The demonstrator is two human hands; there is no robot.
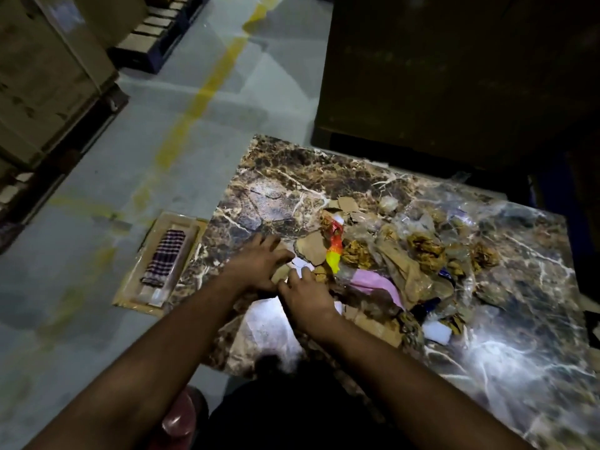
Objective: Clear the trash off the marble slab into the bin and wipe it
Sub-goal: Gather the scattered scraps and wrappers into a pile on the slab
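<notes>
A brown marble slab (285,177) with white veins lies low on the floor. A heap of trash (389,251) covers its middle: torn cardboard pieces, a red and yellow wrapper (335,248), pink plastic (376,282), crumpled clear plastic and brown clumps. My left hand (256,264) and my right hand (308,297) meet at the heap's left edge. Both have curled fingers around small cardboard and white paper scraps (300,264). No bin is in view.
A checked cloth (164,258) lies in a flat clear pack on the floor just left of the slab. Cardboard boxes on pallets (48,76) stand at far left. A large dark box (454,69) stands behind the slab. Grey floor with a yellow line (207,89) runs between them.
</notes>
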